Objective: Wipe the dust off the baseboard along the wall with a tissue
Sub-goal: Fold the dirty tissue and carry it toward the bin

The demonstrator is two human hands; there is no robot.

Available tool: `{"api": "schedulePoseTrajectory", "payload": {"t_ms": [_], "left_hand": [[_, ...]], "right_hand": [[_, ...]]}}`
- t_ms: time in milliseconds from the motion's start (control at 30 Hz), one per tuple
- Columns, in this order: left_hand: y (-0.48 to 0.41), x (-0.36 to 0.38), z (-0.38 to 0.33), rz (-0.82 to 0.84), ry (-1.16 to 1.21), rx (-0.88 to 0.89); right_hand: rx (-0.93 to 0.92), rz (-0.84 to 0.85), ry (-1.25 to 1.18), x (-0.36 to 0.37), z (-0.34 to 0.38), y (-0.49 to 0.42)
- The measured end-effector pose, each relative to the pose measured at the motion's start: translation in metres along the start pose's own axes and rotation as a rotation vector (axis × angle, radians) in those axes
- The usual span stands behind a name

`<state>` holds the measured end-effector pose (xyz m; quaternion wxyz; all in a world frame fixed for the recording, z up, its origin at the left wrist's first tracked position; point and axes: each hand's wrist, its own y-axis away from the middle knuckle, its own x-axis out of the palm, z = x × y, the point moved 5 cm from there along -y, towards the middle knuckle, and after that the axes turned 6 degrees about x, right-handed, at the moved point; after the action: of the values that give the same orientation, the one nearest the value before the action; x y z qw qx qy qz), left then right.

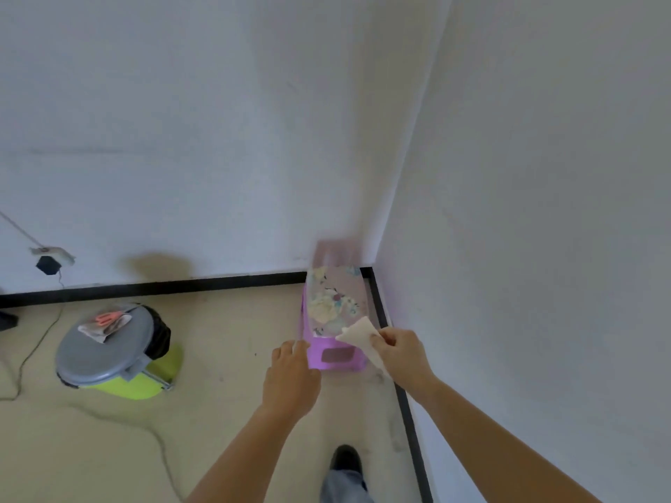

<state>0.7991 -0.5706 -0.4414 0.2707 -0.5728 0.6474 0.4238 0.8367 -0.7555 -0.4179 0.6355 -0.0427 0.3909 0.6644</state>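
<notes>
Head view: right hand (401, 352) pinches tissue (357, 334) near black baseboard (412, 430)

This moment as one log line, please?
right hand: pinches tissue | left hand: open, at edge of purple stool | baseboard: black, along both walls

Purple plastic stool with flowered seat (334, 310): motion-blurred, far end smeared; covers the corner stretch of black baseboard (181, 285).
Left grip (290, 375): fingertips blurred at the stool's rim; holding or merely touching, not discernible.
White folded paper tissue (357, 335): lower part hidden behind right grip (403, 353).
Crumpled printed item (105, 323) on grey bin lid (101, 353): print unreadable.
Dark object (7, 319): cut by left edge.
Grey trouser leg (343, 486): cut by bottom edge.
</notes>
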Motion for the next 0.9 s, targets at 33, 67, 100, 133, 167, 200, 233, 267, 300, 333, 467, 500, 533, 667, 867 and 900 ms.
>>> {"api": "schedulePoseTrajectory", "payload": {"t_ms": [33,67,100,133,167,200,233,267,300,333,467,500,533,667,867,900], "left_hand": [[-0.021,0.009,0.001,0.015,-0.002,-0.017],[-0.04,0.018,0.002,0.034,0.0,-0.03],[-0.059,0.028,0.005,0.054,0.004,-0.041],[-0.077,0.038,0.009,0.069,0.006,-0.053],[-0.095,0.048,0.015,0.083,0.004,-0.067],[-0.112,0.06,0.021,0.097,-0.004,-0.078],[-0.129,0.071,0.028,0.112,-0.017,-0.085],[-0.144,0.084,0.035,0.129,-0.027,-0.092],[-0.159,0.097,0.043,0.147,-0.032,-0.097],[-0.173,0.111,0.051,0.169,-0.032,-0.098],[-0.223,0.167,0.085,0.269,-0.04,-0.098],[-0.236,0.18,0.093,0.296,-0.041,-0.094],[-0.248,0.193,0.101,0.32,-0.042,-0.086],[-0.294,0.238,0.132,0.363,-0.108,-0.021],[-0.332,0.27,0.157,0.47,-0.287,0.168],[-0.334,0.273,0.16,0.499,-0.303,0.185]], "right_hand": [[0.02,0.015,-0.012,0.002,-0.001,-0.025],[0.045,0.03,-0.026,0.004,-0.004,-0.049],[0.068,0.046,-0.036,0.009,-0.007,-0.072],[0.09,0.063,-0.043,0.014,-0.01,-0.093],[0.112,0.077,-0.051,0.021,-0.015,-0.114],[0.136,0.084,-0.061,0.029,-0.021,-0.134],[0.154,0.09,-0.069,0.036,-0.026,-0.154],[0.164,0.097,-0.072,0.045,-0.032,-0.173],[0.168,0.1,-0.069,0.054,-0.038,-0.191],[0.179,0.1,-0.07,0.063,-0.045,-0.21],[0.256,0.125,-0.138,0.104,-0.071,-0.273],[0.274,0.132,-0.165,0.114,-0.076,-0.288],[0.293,0.138,-0.2,0.125,-0.082,-0.303],[0.388,0.145,-0.343,0.159,-0.099,-0.359],[0.522,0.047,-0.255,0.179,-0.148,-0.418],[0.527,0.011,-0.229,0.176,-0.154,-0.422]]}}
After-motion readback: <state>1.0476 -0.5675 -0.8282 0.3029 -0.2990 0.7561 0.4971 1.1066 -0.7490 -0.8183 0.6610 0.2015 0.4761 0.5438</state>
